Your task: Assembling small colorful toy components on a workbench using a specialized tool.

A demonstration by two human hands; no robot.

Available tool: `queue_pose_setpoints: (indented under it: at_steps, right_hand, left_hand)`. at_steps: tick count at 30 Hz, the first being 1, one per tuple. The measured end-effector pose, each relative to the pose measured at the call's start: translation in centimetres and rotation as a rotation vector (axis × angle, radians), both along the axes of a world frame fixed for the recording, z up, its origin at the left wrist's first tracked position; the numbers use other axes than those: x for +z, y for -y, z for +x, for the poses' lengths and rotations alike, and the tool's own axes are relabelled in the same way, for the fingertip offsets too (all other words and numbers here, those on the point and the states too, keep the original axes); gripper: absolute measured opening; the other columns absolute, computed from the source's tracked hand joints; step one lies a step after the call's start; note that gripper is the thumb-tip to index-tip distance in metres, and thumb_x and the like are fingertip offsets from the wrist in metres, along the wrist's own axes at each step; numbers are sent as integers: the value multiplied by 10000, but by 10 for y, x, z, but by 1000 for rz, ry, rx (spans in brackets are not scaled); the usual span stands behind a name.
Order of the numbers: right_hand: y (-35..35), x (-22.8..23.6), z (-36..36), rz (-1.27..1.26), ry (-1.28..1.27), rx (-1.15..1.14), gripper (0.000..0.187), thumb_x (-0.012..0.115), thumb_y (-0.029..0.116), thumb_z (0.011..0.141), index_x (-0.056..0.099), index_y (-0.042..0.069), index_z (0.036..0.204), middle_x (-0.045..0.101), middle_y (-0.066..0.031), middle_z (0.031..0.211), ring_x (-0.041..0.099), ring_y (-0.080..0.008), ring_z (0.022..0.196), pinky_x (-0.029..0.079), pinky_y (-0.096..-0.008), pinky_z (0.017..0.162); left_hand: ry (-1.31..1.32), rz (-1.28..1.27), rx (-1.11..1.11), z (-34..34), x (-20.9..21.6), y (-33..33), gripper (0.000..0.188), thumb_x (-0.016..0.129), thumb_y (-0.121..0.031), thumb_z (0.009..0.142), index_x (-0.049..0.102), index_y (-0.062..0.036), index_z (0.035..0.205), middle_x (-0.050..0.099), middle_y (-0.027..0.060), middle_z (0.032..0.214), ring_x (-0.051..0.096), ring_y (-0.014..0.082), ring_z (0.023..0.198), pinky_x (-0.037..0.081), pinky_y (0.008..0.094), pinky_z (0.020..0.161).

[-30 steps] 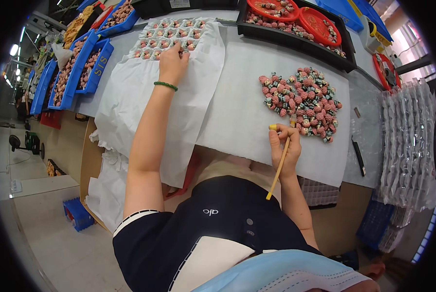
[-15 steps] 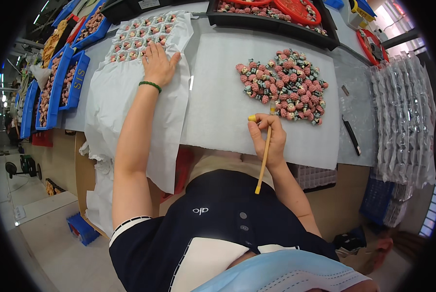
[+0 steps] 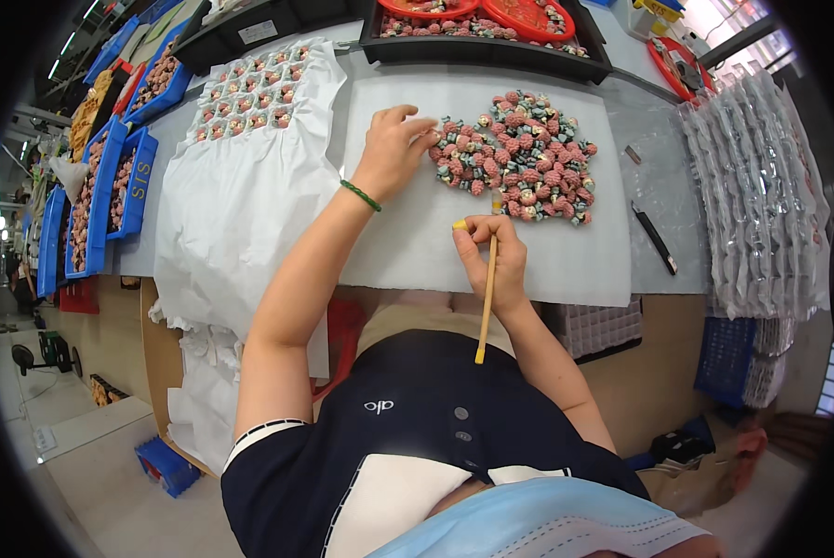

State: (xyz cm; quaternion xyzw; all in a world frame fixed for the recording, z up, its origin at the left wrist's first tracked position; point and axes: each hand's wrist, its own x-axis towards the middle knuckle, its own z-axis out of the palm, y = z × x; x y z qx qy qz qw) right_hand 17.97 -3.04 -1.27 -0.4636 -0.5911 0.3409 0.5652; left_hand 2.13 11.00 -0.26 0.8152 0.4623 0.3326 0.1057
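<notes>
My left hand (image 3: 393,153), a green bracelet at its wrist, is at the left edge of a pile of small pink-and-green figurines (image 3: 542,158). Its fingers are apart and curved, and I make out nothing between them. In my right hand (image 3: 499,260), below the pile, is a thin wooden-handled brush (image 3: 487,307), bristle end up and yellow end toward my body. A yellow finger cover shows on one of that hand's fingers. At the far left, a tray (image 3: 249,98) of figurines in rows lies on white paper (image 3: 240,205).
White foam sheet (image 3: 389,242) lies under the pile. A black tray (image 3: 491,54) with red baskets stands behind it. To the right are a black-handled knife (image 3: 655,240) and stacked clear plastic trays (image 3: 756,195). Blue bins (image 3: 96,200) of figurines line the left side.
My left hand has left the tray of figurines and moved right to the pile's edge. My right hand still holds the brush in much the same place. The view has shifted slightly.
</notes>
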Motion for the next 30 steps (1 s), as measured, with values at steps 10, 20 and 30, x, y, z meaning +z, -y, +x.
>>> queue_pose_setpoints:
  at_steps: [10, 20, 30]
  right_hand:
    - [-1, -17, 0, -19, -146, -54, 180, 555, -6, 811, 381, 38, 798, 547, -106, 885, 501, -94, 723, 430, -213, 642]
    - [-13, -38, -15, -50, -198, -41, 282, 629, -18, 763, 354, 47, 767, 547, -126, 905, 541, -124, 798, 469, -226, 696]
    - [-17, -39, -22, 100, -90, -83, 335, 651, -87, 706, 359, 48, 798, 541, -133, 916, 560, -161, 801, 475, -259, 709]
  left_hand:
    - [960, -886, -174, 2, 17, 71, 254, 560, -103, 838, 563, 31, 1054, 610, 46, 898, 538, 89, 772, 443, 222, 724]
    - [1109, -968, -182, 6, -30, 99, 238, 550, -51, 831, 563, 30, 1054, 609, 75, 949, 558, 121, 854, 454, 239, 768]
    - [1292, -1033, -234, 1, -39, 94, 268, 490, -74, 872, 509, 50, 1109, 584, 120, 1004, 558, 160, 922, 458, 270, 808]
